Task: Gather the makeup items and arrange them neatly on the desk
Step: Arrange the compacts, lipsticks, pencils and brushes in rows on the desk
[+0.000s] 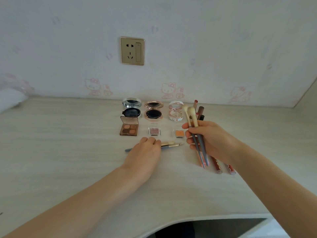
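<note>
My right hand (208, 140) holds two makeup brushes (193, 115) upright, cream bristles up, grey handles pointing down. My left hand (145, 152) lies palm down over more brushes (171, 144) flat on the desk, fingertips on their handles; whether it grips them is unclear. Behind stand three open compacts: silver (131, 109), rose gold (153, 110) and white patterned (175, 111). In front of them lie a brown eyeshadow palette (129, 128), a pink single shadow (154, 131) and an orange one (179, 133).
Lipsticks and dark pencils (199, 110) lie behind my right hand. Red lip gloss tubes (217, 165) rest under my right wrist. A gold wall socket (132, 51) is on the wall behind. The desk (68, 143) has a curved cut-out front edge.
</note>
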The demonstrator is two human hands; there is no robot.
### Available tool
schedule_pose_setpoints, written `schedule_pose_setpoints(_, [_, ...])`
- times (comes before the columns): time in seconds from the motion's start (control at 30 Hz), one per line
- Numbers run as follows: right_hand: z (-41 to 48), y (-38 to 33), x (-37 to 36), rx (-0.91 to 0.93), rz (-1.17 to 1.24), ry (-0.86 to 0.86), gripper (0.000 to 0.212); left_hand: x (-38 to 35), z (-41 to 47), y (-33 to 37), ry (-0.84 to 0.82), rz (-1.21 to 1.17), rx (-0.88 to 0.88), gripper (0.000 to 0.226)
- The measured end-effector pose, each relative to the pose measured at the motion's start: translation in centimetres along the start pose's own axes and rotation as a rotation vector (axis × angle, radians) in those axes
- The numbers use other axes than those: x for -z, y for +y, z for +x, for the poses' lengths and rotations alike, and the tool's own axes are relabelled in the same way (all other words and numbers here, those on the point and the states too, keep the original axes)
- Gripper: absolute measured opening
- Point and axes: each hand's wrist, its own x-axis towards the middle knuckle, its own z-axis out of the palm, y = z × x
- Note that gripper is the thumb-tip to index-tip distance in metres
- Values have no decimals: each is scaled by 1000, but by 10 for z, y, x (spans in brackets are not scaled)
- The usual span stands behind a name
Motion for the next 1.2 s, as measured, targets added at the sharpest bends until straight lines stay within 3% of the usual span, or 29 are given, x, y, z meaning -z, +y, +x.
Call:
schedule_pose_setpoints(0.17, [4, 6, -12, 43, -3, 31, 20, -1, -4, -21, 52, -63, -63, 59])
schedule_pose_setpoints(0.47, [9, 13, -32, 147, 57, 54, 15, 2, -10, -28, 153, -203, -118, 46])
schedule_pose_setpoints(0.57, [8, 13, -38, 224, 8, 34, 14, 15, -17, -15, 184, -510, -88, 38])
schedule_pose_setpoints(0.73, [2, 10, -50, 353, -32, -28, 21, 32, -15, 4, 37, -1202, 75, 26])
schedule_pose_setpoints(0.9, [-4, 6, -56, 405, -105, -21, 19, 42, -14, 6, -82, -1568, 181, 19])
schedule_pose_setpoints(1.0, [-3, 2, -50, 380, -32, -22, 20, 44, -15, -3, -106, -1567, 202, 17])
schedule_pose_setpoints(1.1, [-2, -6, -40, 350, 29, 29, 25, 47, -19, -12, -100, -1411, 174, 19])
schedule_pose_setpoints(1.2, [-1, -12, -30, 369, -140, 90, 14, 48, -23, -21, -100, -1195, 124, 22])
